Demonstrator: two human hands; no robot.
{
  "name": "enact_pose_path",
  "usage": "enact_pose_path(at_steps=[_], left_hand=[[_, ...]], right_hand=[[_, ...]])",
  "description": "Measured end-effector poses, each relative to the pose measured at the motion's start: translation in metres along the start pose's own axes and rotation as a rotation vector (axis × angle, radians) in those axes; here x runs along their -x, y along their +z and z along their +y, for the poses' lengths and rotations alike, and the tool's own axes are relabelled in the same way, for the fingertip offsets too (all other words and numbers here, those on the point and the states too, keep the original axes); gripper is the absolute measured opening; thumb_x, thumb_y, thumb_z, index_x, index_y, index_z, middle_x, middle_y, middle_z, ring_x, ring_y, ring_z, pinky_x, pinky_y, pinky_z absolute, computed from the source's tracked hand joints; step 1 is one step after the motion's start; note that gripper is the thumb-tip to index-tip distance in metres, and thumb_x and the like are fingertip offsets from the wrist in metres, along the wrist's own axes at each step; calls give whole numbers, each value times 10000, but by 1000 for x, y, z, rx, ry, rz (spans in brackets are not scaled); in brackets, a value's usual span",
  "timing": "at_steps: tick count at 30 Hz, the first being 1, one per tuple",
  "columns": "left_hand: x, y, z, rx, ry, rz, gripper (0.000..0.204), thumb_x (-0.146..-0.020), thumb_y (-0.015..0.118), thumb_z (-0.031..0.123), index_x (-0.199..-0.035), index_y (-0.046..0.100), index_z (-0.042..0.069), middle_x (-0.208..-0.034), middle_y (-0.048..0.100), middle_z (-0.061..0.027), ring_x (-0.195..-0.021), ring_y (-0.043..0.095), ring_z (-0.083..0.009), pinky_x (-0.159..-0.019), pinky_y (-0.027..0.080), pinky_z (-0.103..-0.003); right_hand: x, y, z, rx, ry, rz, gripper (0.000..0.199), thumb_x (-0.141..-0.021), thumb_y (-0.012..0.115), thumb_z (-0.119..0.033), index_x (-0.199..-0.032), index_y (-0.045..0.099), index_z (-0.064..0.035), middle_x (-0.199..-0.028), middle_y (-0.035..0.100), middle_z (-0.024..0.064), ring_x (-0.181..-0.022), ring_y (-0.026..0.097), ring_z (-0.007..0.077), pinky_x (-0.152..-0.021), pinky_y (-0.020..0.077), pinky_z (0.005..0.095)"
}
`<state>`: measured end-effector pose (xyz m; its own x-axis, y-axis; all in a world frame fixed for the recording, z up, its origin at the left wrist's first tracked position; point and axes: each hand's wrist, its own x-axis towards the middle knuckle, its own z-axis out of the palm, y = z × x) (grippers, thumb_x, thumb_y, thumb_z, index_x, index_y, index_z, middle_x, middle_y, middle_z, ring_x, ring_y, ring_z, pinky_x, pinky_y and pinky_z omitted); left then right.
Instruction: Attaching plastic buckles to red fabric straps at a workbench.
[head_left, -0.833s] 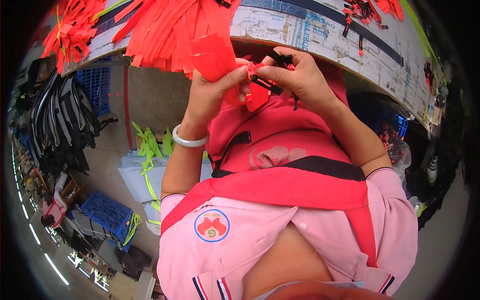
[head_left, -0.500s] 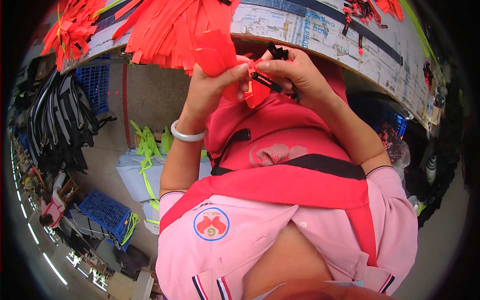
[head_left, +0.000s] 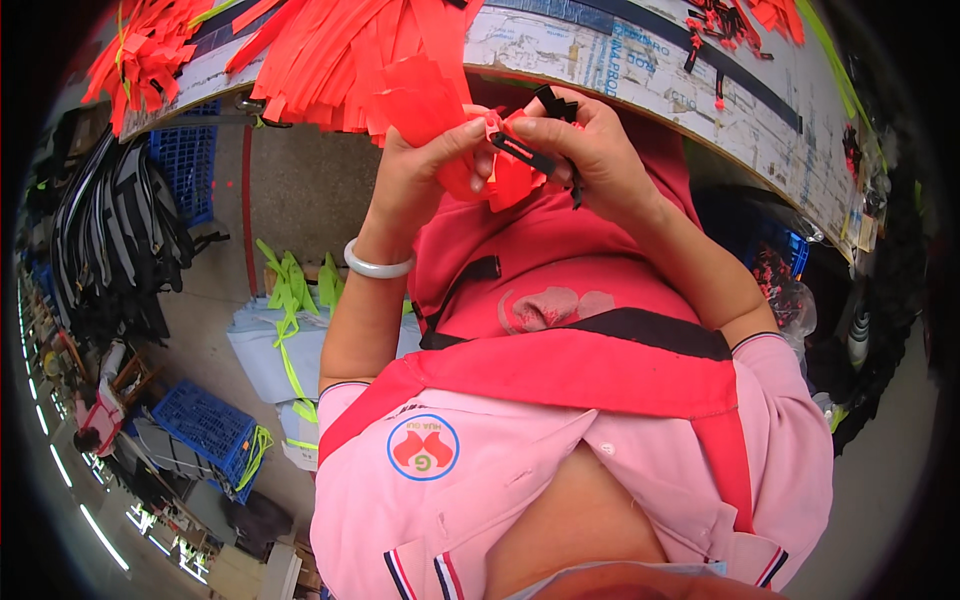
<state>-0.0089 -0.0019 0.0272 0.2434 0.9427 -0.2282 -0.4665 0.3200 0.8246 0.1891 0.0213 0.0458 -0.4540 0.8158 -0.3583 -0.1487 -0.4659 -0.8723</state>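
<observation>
My left hand (head_left: pixel 418 172) is closed around a bunch of bright red-orange fabric strips (head_left: pixel 418 98), which fan up above the thumb and hang below the fingers. Close beside it, my right hand (head_left: pixel 605 160) is closed on small black straps, with dark ends (head_left: pixel 556 103) poking out above the knuckles. A short black slotted piece (head_left: pixel 522 152) reaches from the right fingers toward the left fingertips, against a small red piece (head_left: pixel 494 124). Whether the red and black pieces are joined there I cannot tell. Both hands work in front of a red apron (head_left: pixel 560 250), just short of the table edge.
A large pile of red strips (head_left: pixel 350 60) covers part of the worn table (head_left: pixel 540 45), with small red-and-black pieces (head_left: pixel 735 30) farther right. Black straps (head_left: pixel 110 230) hang at left. Blue crates (head_left: pixel 205 420) stand on the floor, and another person (head_left: pixel 100 415) is beyond.
My right hand and the black slotted piece have shifted slightly left, closer to the left fingers. The red strips in my left hand have tilted a little.
</observation>
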Motion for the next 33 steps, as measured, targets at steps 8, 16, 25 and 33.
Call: enact_pose_path(at_steps=[8,16,25,33], left_hand=[[2,1,-4,17,-5,30,179,-907,588,87,-1032,635,-33,-688,618,-111,-553,583,-172,-466,433,-249],[2,0,-5,-23,-14,26,172,-892,605,73,-1028,635,-27,-710,628,-104,-576,602,-168,-479,456,-250],[-1,4,-9,-57,28,44,156,-885,636,83,-995,645,-27,-731,639,-79,-596,609,-141,-484,471,-238],[4,5,-19,-99,122,98,128,-893,638,85,-951,651,-28,-750,658,-84,-612,611,-130,-511,490,-247]], right_hand=[[0,3,-2,95,-24,4,192,-852,693,-217,-868,625,-39,-640,552,-15,-503,474,33,-463,374,182],[-2,3,3,131,-107,14,163,-856,688,-182,-873,635,-28,-702,591,-9,-588,511,27,-505,401,172],[-1,12,14,-54,-138,122,177,-879,680,-166,-915,616,-6,-771,614,4,-646,545,33,-556,427,165],[-8,3,14,51,-217,121,131,-897,666,-157,-921,669,-28,-769,618,-30,-703,520,7,-602,425,162]])
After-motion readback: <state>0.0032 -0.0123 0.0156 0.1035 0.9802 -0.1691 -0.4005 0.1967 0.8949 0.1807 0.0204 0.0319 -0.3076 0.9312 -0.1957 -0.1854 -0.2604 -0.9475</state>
